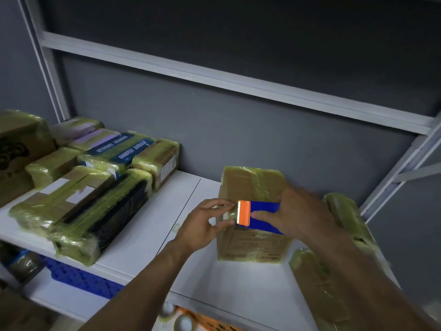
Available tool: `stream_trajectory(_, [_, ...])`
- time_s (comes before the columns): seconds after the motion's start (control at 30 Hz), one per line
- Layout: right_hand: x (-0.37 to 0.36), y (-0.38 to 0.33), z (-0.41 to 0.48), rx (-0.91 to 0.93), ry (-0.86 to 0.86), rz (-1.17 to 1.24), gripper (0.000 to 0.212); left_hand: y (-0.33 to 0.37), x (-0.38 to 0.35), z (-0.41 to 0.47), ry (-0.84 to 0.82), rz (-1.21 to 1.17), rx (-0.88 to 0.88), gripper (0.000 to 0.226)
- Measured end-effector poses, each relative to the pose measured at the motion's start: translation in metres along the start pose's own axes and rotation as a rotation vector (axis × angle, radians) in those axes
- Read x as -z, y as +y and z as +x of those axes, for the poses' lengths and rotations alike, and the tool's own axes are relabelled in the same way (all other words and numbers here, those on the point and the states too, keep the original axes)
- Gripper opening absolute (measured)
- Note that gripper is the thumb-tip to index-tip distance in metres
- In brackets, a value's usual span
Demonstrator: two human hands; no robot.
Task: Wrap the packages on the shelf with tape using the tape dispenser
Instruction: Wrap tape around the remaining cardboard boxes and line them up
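Taping upright package (250, 185) on shelf (148, 230), centre-right.
Right hand (300, 211) grips tape dispenser (260, 215) against package's near face; left hand (202, 220) fingertips pinch tape (230, 215) just left of dispenser blade.

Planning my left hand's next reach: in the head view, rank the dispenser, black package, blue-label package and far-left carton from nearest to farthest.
1. Dispenser, right beside the left hand, which pinches its tape.
2. Black package, to its left.
3. Blue-label package, back left.
4. Carton, far left.
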State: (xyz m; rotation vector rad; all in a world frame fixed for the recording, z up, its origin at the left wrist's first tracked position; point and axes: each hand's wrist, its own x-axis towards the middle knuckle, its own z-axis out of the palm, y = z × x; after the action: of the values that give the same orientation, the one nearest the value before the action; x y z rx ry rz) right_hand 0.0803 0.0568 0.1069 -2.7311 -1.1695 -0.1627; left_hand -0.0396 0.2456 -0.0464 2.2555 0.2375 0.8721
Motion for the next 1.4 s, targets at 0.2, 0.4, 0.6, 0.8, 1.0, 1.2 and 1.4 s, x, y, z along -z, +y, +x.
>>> stream_trajectory(0.2, [0.001, 0.010, 0.002, -0.036, -0.078, 0.022, 0.065, -0.006, 0.005, 0.012, -0.043, 0.067, -0.076, 0.051])
stream_trajectory(0.4, [0.006, 0.011, 0.006, -0.064, -0.186, 0.056, 0.058, -0.006, 0.003, 0.013, 0.032, 0.136, -0.109, 0.046])
stream_trajectory(0.6, [0.023, 0.035, 0.006, -0.113, -0.212, 0.082, 0.066, -0.006, 0.004, 0.014, 0.052, 0.200, -0.126, 0.035])
stream_trajectory(0.8, [0.013, 0.033, 0.013, -0.160, -0.210, 0.023, 0.069, 0.000, 0.002, 0.016, -0.074, 0.162, -0.132, 0.031])
stream_trajectory(1.0, [0.010, 0.024, 0.021, -0.143, -0.197, -0.055, 0.075, 0.006, -0.001, 0.012, -0.095, 0.179, -0.047, 0.044])
stream_trajectory(1.2, [0.010, 0.031, 0.018, -0.145, -0.221, 0.008, 0.071, 0.010, -0.004, 0.021, -0.010, 0.202, -0.068, 0.042])
stream_trajectory(1.4, [0.025, 0.071, 0.013, -0.202, -0.199, 0.071, 0.070, 0.001, 0.013, 0.018, 0.051, 0.301, -0.088, 0.035])
